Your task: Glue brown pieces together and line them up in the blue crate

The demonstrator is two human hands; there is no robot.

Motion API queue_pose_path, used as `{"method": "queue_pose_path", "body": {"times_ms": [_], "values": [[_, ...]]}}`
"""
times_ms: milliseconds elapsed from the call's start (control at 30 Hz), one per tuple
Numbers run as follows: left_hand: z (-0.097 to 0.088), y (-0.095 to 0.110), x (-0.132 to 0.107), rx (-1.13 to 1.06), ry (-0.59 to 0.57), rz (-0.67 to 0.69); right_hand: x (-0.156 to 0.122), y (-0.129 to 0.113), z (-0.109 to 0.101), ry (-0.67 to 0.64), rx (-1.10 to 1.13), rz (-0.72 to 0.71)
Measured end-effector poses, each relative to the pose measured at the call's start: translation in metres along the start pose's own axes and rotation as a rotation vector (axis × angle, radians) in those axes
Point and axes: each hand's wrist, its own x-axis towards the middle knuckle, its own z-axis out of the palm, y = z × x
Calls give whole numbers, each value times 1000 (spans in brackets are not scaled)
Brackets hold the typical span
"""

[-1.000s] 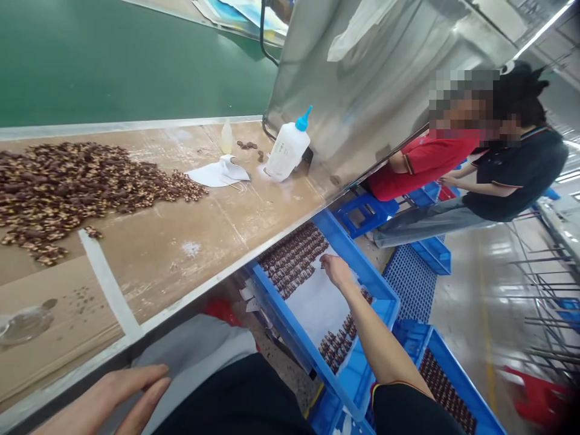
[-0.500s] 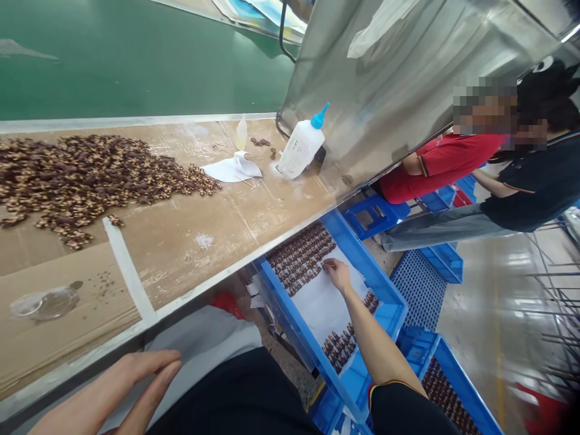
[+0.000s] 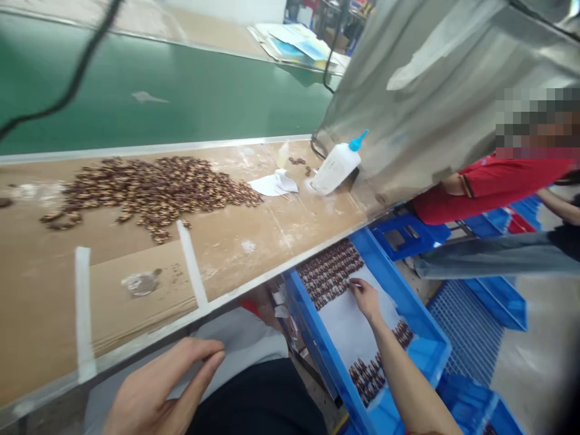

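Observation:
My right hand (image 3: 366, 300) reaches into a blue plastic crate (image 3: 410, 314) beside the table. Its thumb and fingers are pinched at the edge of neat rows of small brown-and-tan pieces (image 3: 333, 266); whatever lies between the fingertips is too small to make out. White paper (image 3: 344, 329) lines the crate under the rows. A second group of the same pieces (image 3: 366, 380) lies nearer me, partly behind my forearm. Over my lap, my left hand (image 3: 158, 383) has thumb and forefinger tips pressed together, and nothing can be made out between them.
A loose heap of similar pieces (image 3: 172, 190) covers part of the cardboard-topped table (image 3: 244, 272). A white bottle with blue nozzle (image 3: 338, 169), a small bottle (image 3: 283, 156) and a clear lid-like piece (image 3: 140, 283) stand or lie there. A person in red (image 3: 493, 187) is beyond the metal panel (image 3: 421, 121).
My view has swung left, so the table and crate appear farther right. The left hand has come more into view, its fingers more bent. My right hand stays at the rows' edge.

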Motion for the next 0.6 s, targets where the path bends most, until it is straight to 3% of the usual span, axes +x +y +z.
{"method": "queue_pose_path", "body": {"times_ms": [100,200,267,367,433,500,600], "values": [[-3,1,-1,-27,-51,25,-10,-38,-16,213,85,-45],[-5,2,-2,-45,-81,0,-20,-109,-23,358,192,-155],[-7,3,-4,-74,-87,-23,-26,-179,-18,282,273,-326],[-11,4,-8,-106,-68,-13,-28,-297,6,-121,373,-790],[-18,2,-13,-88,-3,1,-21,-366,28,-225,354,-964],[-29,-4,-22,-38,92,-14,-12,-419,52,-232,324,-1032],[-48,-18,-47,58,228,-109,0,-465,80,-232,251,-1098]]}}
